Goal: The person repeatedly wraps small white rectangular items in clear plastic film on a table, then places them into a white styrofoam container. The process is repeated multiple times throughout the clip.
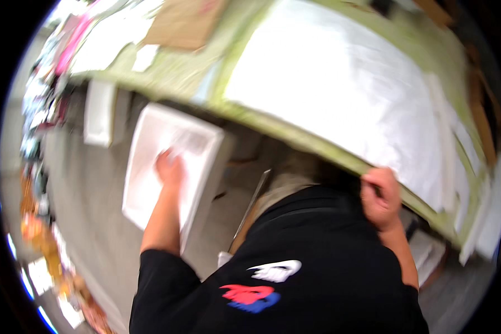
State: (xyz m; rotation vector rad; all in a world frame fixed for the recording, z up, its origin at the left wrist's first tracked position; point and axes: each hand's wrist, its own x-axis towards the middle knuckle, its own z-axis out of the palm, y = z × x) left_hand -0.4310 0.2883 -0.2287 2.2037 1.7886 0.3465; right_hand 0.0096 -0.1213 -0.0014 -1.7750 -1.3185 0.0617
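My left hand reaches down into a white open box that stands beside the table on my left. Motion smears its fingers, so their grip does not show. Near the fingertips, inside the box, lies a pale greyish patch that is too blurred to name. At the table's front edge, my right hand is curled into a loose fist with a dark gap between thumb and fingers, and nothing shows in it. The near edge of a large white sheet lies just beyond that hand, flat on the table.
The table has a yellowish-green edge and runs across in front of me. On it lies brown cardboard at the far left. A second white box stands below the table's left end. Blurred colourful goods line the far left.
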